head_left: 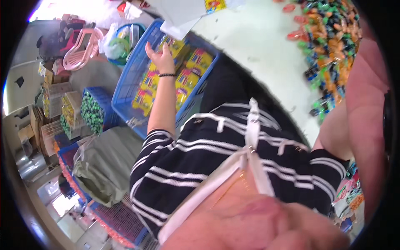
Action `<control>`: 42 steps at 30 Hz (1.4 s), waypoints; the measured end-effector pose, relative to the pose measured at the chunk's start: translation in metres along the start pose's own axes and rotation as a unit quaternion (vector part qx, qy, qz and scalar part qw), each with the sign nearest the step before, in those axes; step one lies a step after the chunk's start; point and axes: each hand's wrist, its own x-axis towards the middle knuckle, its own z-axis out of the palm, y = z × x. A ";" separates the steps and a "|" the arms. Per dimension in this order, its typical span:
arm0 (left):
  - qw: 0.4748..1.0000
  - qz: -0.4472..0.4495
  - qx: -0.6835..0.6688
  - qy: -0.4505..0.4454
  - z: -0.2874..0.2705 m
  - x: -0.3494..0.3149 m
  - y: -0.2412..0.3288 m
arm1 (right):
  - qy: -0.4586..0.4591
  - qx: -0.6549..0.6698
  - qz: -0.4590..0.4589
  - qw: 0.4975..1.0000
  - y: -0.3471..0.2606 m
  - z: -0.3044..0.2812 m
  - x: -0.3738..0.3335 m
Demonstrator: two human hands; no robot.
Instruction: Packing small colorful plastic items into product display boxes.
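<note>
Pink plastic chair [71, 62], blue crate [109, 106] w/ small grn pcs [91, 111], lg grey-grn sack [110, 160] nr crate

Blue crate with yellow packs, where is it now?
In the head view, the blue crate is upper left of centre, beside the white table, with the left hand over it.

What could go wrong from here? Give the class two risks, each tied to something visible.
1. The loose pile of small orange, green and dark pieces lies spread on the white tabletop; with the right arm raised on that side, a careless sweep might scatter some.
2. The left hand appears over the blue basket of yellow packets; pressing down could crumple or disarrange them.
</note>
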 end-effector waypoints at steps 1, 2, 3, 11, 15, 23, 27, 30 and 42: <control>0.997 0.012 -0.047 -0.055 0.024 -0.009 -0.004 | 0.020 -0.021 -0.028 0.999 -0.026 -0.026 -0.008; 0.991 0.041 -0.082 -0.102 0.040 0.001 -0.016 | 0.050 -0.028 -0.063 0.996 -0.039 -0.028 -0.001; 0.986 0.090 -0.067 -0.126 0.058 -0.004 -0.007 | 0.068 -0.050 -0.099 0.992 -0.049 -0.034 0.009; 0.962 0.111 -0.068 -0.241 0.054 -0.022 0.005 | 0.201 -0.156 -0.371 0.893 -0.143 -0.124 -0.005; 0.954 0.133 -0.017 -0.269 0.082 -0.037 0.065 | 0.220 -0.171 -0.355 0.892 -0.188 -0.203 -0.078; 0.952 -0.050 -0.104 -0.285 0.181 0.020 0.055 | 0.268 -0.052 -0.178 0.945 -0.131 -0.250 -0.080; 0.963 -0.083 -0.091 -0.242 0.219 0.031 0.062 | 0.290 -0.045 -0.168 0.941 -0.146 -0.249 -0.082; 0.973 -0.077 -0.033 -0.213 0.224 0.041 0.066 | 0.302 -0.029 -0.167 0.938 -0.175 -0.289 -0.130; 0.916 0.054 0.320 -0.238 0.230 0.044 0.119 | 0.118 -0.046 0.068 0.990 -0.056 -0.023 -0.027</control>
